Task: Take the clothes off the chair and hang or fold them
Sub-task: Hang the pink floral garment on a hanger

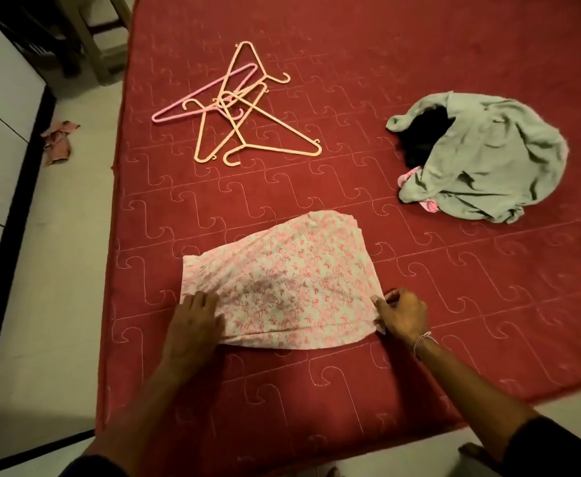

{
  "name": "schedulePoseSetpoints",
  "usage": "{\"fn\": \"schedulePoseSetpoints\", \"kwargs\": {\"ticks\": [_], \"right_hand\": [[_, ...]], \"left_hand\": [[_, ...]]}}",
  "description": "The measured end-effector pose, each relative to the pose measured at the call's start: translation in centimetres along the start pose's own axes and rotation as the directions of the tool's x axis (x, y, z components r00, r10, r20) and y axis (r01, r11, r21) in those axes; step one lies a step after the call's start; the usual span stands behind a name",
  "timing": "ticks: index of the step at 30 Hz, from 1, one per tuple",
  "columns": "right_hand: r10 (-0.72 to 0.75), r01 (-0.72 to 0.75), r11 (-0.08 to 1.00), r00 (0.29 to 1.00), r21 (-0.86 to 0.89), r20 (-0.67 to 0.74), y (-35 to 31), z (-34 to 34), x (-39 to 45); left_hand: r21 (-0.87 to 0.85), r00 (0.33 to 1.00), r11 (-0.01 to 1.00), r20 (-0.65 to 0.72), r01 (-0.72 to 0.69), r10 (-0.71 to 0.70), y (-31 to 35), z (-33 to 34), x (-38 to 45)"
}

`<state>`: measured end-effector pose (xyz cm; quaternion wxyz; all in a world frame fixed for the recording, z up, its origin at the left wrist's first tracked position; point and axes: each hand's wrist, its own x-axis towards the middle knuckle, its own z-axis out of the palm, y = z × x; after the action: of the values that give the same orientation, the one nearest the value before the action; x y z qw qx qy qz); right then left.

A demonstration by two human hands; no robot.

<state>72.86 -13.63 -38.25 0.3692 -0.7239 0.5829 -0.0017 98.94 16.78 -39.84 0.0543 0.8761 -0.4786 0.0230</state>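
Observation:
A white garment with a pink floral print (282, 284) lies partly folded on the red quilted mattress (454, 304), near its front edge. My left hand (192, 321) lies on the garment's near left corner, fingers curled into the cloth. My right hand (402, 313) pinches the garment's near right corner, with a bracelet on its wrist. A rumpled heap of pale green cloth (488, 160) lies at the right, with something black and a bit of pink cloth showing under it.
Several plastic hangers (237, 108), peach ones and a pink one, lie tangled at the mattress's far left. A chair or stool frame (89, 32) stands on the floor beyond the corner. A crumpled reddish rag (58, 141) lies on the floor at left.

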Motion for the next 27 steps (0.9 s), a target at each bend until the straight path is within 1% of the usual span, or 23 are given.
{"fn": "schedulePoseSetpoints", "kwargs": {"ticks": [1, 2, 4, 7, 9, 10, 11, 13, 15, 17, 19, 22, 23, 25, 26, 27], "right_hand": [[-0.004, 0.004, 1.0, 1.0, 0.007, -0.026, 0.4, -0.2, -0.3], [-0.004, 0.005, 1.0, 0.999, 0.019, -0.046, 0.7, -0.2, -0.4], [0.0, 0.005, 0.998, 0.997, 0.067, -0.074, 0.7, -0.5, -0.7], [-0.01, 0.028, 0.988, 0.993, 0.149, -0.119, 0.3, -0.9, -0.9], [-0.002, 0.023, 0.984, 0.993, 0.178, -0.118, 0.3, -1.1, -1.0], [0.014, 0.006, 0.974, 0.996, 0.226, -0.09, 0.3, -1.2, -1.1], [0.04, -0.025, 0.95, 0.998, 0.311, -0.044, 0.2, -1.4, -1.2], [0.106, -0.128, 0.865, 0.992, 0.484, 0.073, -0.2, -1.8, -1.6], [0.158, -0.212, 0.822, 0.977, 0.529, 0.145, -0.3, -2.3, -1.7], [0.189, -0.269, 0.796, 0.961, 0.542, 0.2, -0.2, -2.7, -1.6], [0.197, -0.288, 0.804, 0.955, 0.521, 0.224, 0.3, -3.0, -1.6], [0.166, -0.233, 0.894, 0.966, 0.383, 0.2, 1.5, -2.0, -2.1], [0.138, -0.184, 0.935, 0.977, 0.304, 0.164, 2.0, -1.4, -2.2], [0.046, -0.05, 0.996, 0.998, 0.077, 0.051, 3.0, 0.0, -2.3], [0.01, -0.01, 1.0, 1.0, -0.003, 0.0, 3.3, 0.5, -2.4], [-0.011, 0.01, 0.999, 0.999, -0.041, -0.037, 3.4, 0.8, -2.5]], "left_hand": [[-0.019, 0.994, 0.996, 0.061, -0.09, 0.091, 0.6, 0.1, -0.3], [-0.034, 0.984, 0.992, 0.126, -0.123, 0.127, 0.9, 0.4, -0.6], [-0.057, 0.973, 0.992, 0.198, -0.11, 0.119, 1.0, 0.4, -0.9], [-0.1, 0.968, 0.993, 0.239, -0.056, 0.079, 0.5, 0.1, -0.7], [-0.068, 0.953, 0.993, 0.279, -0.1, 0.115, -0.1, 0.1, -0.5], [-0.056, 0.943, 0.991, 0.306, -0.121, 0.132, -0.3, 0.0, -0.5], [-0.048, 0.934, 0.99, 0.328, -0.13, 0.138, -0.7, 0.0, -0.4], [-0.052, 0.933, 0.992, 0.338, -0.115, 0.126, -1.3, -0.3, -0.5], [-0.109, 0.937, 0.992, 0.335, -0.063, 0.097, -1.4, -0.9, -0.5], [-0.226, 0.95, 0.974, 0.307, 0.015, 0.056, -1.6, -1.6, -0.3], [-0.322, 0.957, 0.945, 0.286, 0.053, 0.044, -2.3, -2.2, -0.3], [-0.324, 0.947, 0.946, 0.308, 0.019, 0.086, -3.5, -2.7, -0.5], [-0.305, 0.942, 0.952, 0.319, 0.0, 0.103, -3.7, -2.6, -0.5], [-0.268, 0.935, 0.963, 0.331, -0.034, 0.125, -3.6, -2.2, -0.6], [-0.245, 0.932, 0.968, 0.335, -0.056, 0.139, -3.4, -1.9, -0.8], [-0.216, 0.928, 0.973, 0.34, -0.082, 0.154, -3.2, -1.7, -0.9]]}}
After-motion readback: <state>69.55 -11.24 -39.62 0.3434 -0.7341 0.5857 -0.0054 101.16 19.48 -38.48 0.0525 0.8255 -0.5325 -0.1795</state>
